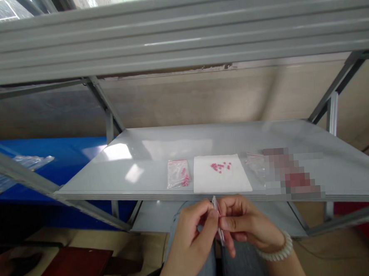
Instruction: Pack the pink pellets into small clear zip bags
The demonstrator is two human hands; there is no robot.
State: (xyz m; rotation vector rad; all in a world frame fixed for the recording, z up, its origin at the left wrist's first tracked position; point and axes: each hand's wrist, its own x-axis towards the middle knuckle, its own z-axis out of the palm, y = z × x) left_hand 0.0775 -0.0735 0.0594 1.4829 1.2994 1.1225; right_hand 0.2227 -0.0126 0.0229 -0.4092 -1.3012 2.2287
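Just in front of the shelf edge, above my lap, my left hand (192,233) and my right hand (250,223) pinch a small clear plastic zip bag (222,236) between them. The bag is seen nearly edge-on, so its contents are hidden. Beyond my hands lies a white sheet of paper (206,184) with several small pink pieces (215,167) scattered on its upper part. To the left of the paper is a flat clear zip bag (175,176) with pink pieces in its right side. Another clear zip bag (255,163) lies to the right, partly covered by a blurred patch.
The grey shelf (160,143) carries these things, with a ribbed grey upper shelf (178,34) above it. Slanted metal supports (102,101) stand on both sides. At left are a blue table (76,157) with plastic bags (17,171) and a dark red stool (70,272).
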